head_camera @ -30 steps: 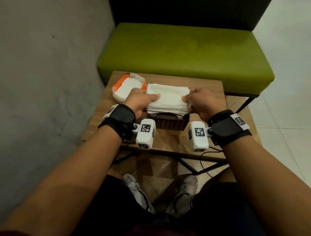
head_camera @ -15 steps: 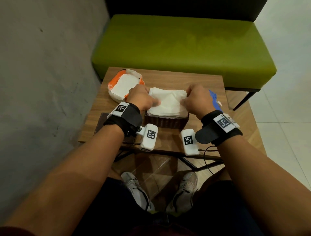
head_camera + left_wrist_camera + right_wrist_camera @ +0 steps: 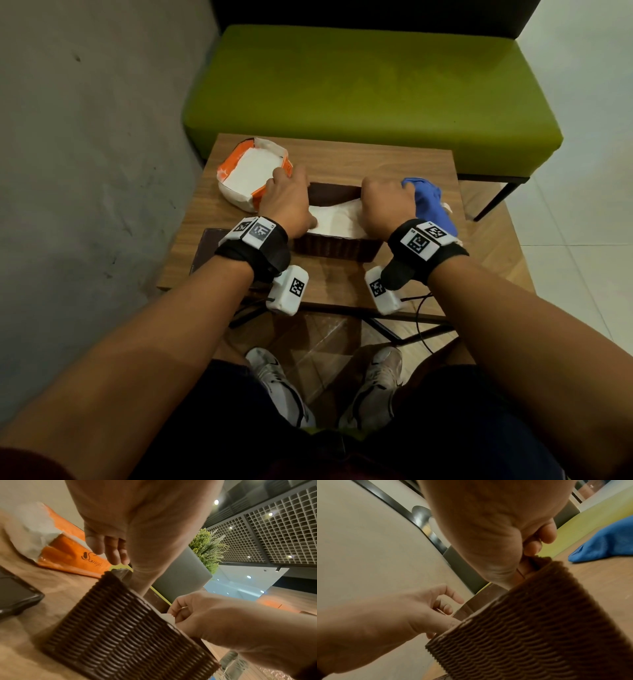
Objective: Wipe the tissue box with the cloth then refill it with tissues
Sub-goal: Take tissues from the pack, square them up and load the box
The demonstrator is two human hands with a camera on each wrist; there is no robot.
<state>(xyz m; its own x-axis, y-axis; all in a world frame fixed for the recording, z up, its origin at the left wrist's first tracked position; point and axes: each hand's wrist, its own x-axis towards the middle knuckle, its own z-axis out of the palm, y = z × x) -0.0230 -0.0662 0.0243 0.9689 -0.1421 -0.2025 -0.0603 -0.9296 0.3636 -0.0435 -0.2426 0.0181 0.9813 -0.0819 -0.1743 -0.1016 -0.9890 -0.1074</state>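
Observation:
A brown woven tissue box stands in the middle of the small wooden table. A white stack of tissues lies tilted inside it, lower at the far side. My left hand is at the box's left end, its thumb pressing on the tissues and its fingers loosely curled over nothing. At the box's right end my right hand has its fingers curled on the stack's edge. The blue cloth lies crumpled just right of that hand.
An opened orange and white tissue packet sits at the table's back left, close to my left hand. A dark flat object lies at the front left. A green bench stands behind the table and a grey wall runs along the left.
Both hands have lowered the tissue stack from above the box down into it. The blue cloth has come into sight beside my right hand.

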